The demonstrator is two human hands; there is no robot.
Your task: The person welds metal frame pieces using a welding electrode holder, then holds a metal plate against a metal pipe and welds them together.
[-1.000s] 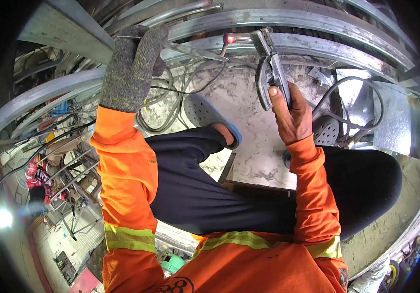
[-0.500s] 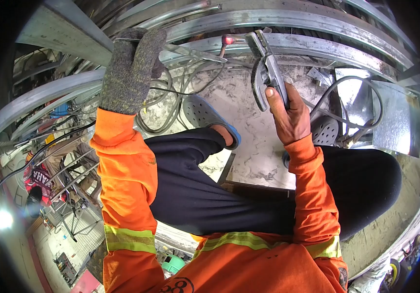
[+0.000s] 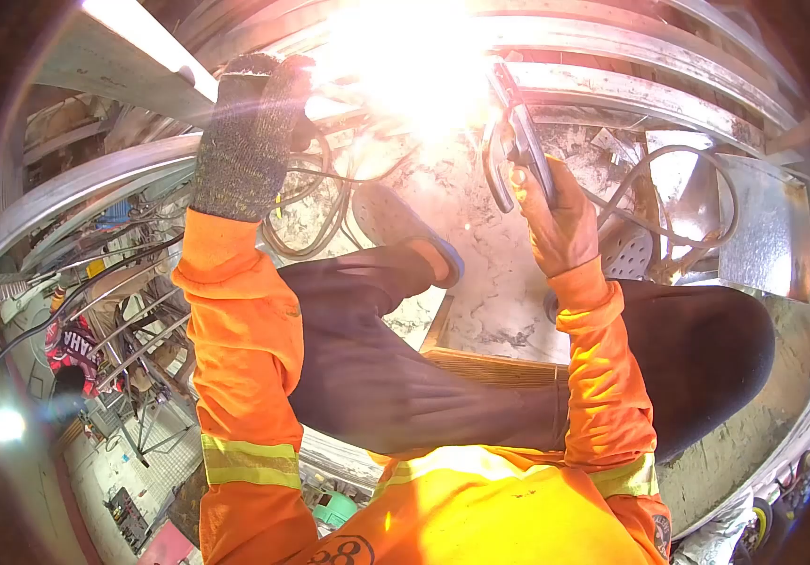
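My left hand (image 3: pixel 247 141), in a dark knitted glove, is closed at the upper left around a thin metal piece whose far part is lost in glare. Bare and wrapped round a metal clamp-like electrode holder (image 3: pixel 524 132), my right hand (image 3: pixel 560 217) is at the upper middle. A very bright white arc light (image 3: pixel 410 61) burns between the two hands, at the holder's upper end, and hides what lies beneath it.
Long metal bars (image 3: pixel 650 94) run across the top. Looped cables (image 3: pixel 306 235) lie beside my clogged foot (image 3: pixel 396 221). Sheet metal (image 3: pixel 765 226) stands at right. A person in a red shirt (image 3: pixel 75 347) is at far left.
A blinding arc light has appeared between my hands, washing out the metal there and brightening my clothes. The holder moved slightly left and down earlier; my gloved hand has barely moved.
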